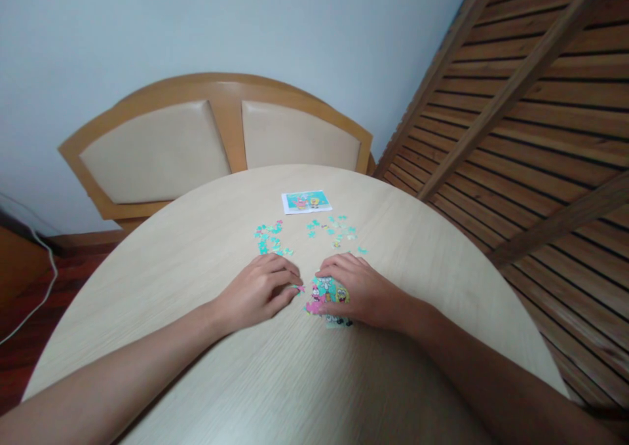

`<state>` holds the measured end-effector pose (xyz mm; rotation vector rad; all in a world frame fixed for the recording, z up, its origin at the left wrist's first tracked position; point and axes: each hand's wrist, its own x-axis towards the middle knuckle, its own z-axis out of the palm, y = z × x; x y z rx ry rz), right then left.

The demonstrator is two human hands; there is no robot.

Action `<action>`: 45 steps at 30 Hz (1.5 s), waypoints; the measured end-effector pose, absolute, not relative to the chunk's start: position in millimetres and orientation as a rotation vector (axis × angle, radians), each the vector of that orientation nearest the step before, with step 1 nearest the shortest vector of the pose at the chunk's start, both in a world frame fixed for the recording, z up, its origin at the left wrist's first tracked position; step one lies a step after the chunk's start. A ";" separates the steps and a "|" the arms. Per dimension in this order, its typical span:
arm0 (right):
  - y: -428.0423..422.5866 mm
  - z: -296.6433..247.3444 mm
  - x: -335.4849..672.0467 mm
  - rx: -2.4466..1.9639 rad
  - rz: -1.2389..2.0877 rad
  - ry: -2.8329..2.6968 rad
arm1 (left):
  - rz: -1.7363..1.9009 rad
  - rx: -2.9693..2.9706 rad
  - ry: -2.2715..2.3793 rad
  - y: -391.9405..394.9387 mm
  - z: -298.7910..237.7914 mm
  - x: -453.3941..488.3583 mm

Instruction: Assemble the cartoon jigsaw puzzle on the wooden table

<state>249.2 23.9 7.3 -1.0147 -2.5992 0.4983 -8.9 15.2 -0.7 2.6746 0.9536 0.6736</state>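
Note:
A pink and green jigsaw piece (299,289) sits at the thumb and fingertips of my left hand (265,284), which is closed on it low over the table. Just right of it lies a partly joined jigsaw puzzle (328,290) with cartoon figures in pink, teal and yellow. My right hand (366,288) spans this puzzle, fingers along its top and thumb across its lower part, holding it against the table. The palm and fingers hide its right side. Beyond the hands are loose teal pieces, one group at the left (268,238) and another at the right (339,225).
A picture card (307,201) with two cartoon figures lies past the loose pieces. The round, pale wooden table (196,379) faces a padded wooden bench back (228,130) by the wall. Slatted wood panelling (531,124) rises at the right; a white cable (49,281) hangs at the left.

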 end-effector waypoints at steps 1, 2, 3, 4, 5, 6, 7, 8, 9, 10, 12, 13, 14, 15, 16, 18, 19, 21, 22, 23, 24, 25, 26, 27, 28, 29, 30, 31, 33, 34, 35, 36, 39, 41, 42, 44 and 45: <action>23.9 7.7 249.2 -1.022 0.502 -2.600 | 0.707 2.662 1.001 17.4 -1.3 -10.9; 23.9 7.9 249.2 -1.029 0.507 -2.602 | 0.745 2.645 1.063 20.0 -2.0 -13.4; 23.8 8.1 249.2 -1.035 0.510 -2.603 | 0.785 2.629 1.137 23.1 -3.1 -16.2; 23.8 8.2 249.3 -1.038 0.512 -2.605 | 0.805 2.616 1.221 26.8 -4.6 -19.3; 23.9 8.0 249.4 -1.038 0.512 -2.605 | 0.806 2.610 1.302 30.9 -6.5 -22.5; 24.1 7.7 249.5 -1.036 0.509 -2.604 | 0.795 2.626 1.371 35.2 -8.9 -25.7; 24.3 7.2 249.6 -1.033 0.504 -2.603 | 0.765 2.652 1.430 39.6 -11.7 -28.6; 24.5 6.6 249.6 -1.031 0.500 -2.601 | 0.712 2.677 1.478 44.0 -14.6 -31.1; 24.8 6.0 249.6 -1.029 0.496 -2.600 | 0.653 2.692 1.502 48.0 -17.6 -33.1; 25.1 5.4 249.6 -1.028 0.493 -2.601 | 0.606 2.696 1.523 51.4 -20.4 -34.5; 25.6 4.7 249.5 -1.027 0.487 -2.602 | 0.489 2.700 1.535 56.4 -24.5 -35.6; 25.8 4.5 249.4 -1.026 0.486 -2.603 | 0.441 2.695 1.542 57.9 -25.6 -35.5; 25.9 4.5 249.3 -1.025 0.485 -2.603 | 0.402 2.687 1.550 58.6 -26.0 -35.2; 25.9 4.6 249.3 -1.024 0.486 -2.602 | 0.379 2.677 1.563 58.9 -25.8 -34.9; 25.9 4.9 249.2 -1.024 0.488 -2.601 | 0.370 2.667 1.582 58.9 -25.2 -34.7; 25.7 5.6 248.9 -1.027 0.497 -2.600 | 0.373 2.654 1.628 58.4 -23.5 -34.7; 25.5 5.9 248.7 -1.028 0.503 -2.599 | 0.379 2.652 1.652 58.3 -22.8 -35.0; 25.2 6.3 248.4 -1.031 0.511 -2.598 | 0.398 2.649 1.700 58.5 -22.1 -35.7; 25.0 6.3 248.4 -1.030 0.513 -2.597 | 0.414 2.648 1.718 58.8 -22.3 -36.0; 24.8 6.2 248.5 -1.028 0.512 -2.595 | 0.433 2.654 1.721 59.3 -22.7 -36.2; 24.8 6.0 248.7 -1.025 0.511 -2.595 | 0.451 2.667 1.703 59.9 -23.3 -36.1; 24.8 5.7 248.9 -1.021 0.509 -2.596 | 0.465 2.682 1.672 60.4 -24.1 -35.8; 24.9 5.5 249.2 -1.018 0.507 -2.599 | 0.474 2.690 1.640 61.0 -24.7 -35.4; 25.1 5.2 249.4 -1.015 0.504 -2.602 | 0.474 2.688 1.616 61.5 -25.3 -34.9; 25.4 5.1 249.6 -1.013 0.501 -2.605 | 0.466 2.674 1.603 62.1 -25.6 -34.3; 25.7 5.0 249.7 -1.012 0.496 -2.609 | 0.453 2.648 1.604 62.7 -25.7 -33.8; 25.9 5.0 249.8 -1.011 0.493 -2.613 | 0.438 2.618 1.613 63.5 -25.6 -33.4; 26.2 5.0 249.7 -1.010 0.489 -2.615 | 0.421 2.594 1.618 64.4 -25.3 -33.1; 26.5 5.1 249.4 -1.010 0.482 -2.618 | 0.392 2.582 1.607 66.6 -24.3 -32.8; 26.7 5.1 249.2 -1.009 0.479 -2.617 | 0.384 2.590 1.602 67.8 -23.7 -32.8; 26.8 5.1 248.9 -1.007 0.474 -2.614 | 0.378 2.606 1.599 68.9 -23.0 -32.8; 26.9 5.1 248.6 -1.004 0.469 -2.611 | 0.374 2.627 1.596 69.8 -22.4 -32.7; 27.4 5.3 248.0 -0.999 0.456 -2.614 | 0.392 2.693 1.582 70.5 -20.5 -32.3; 27.6 5.4 248.1 -1.007 0.448 -2.621 | 0.422 2.740 1.532 69.3 -18.8 -31.7; 27.6 5.4 248.3 -1.010 0.444 -2.624 | 0.438 2.765 1.487 68.3 -17.5 -31.2; 27.7 5.0 248.9 -1.009 0.438 -2.625 | 0.465 2.811 1.366 65.8 -14.2 -29.6; 27.9 4.6 249.3 -1.007 0.437 -2.626 | 0.472 2.831 1.297 64.4 -12.2 -28.5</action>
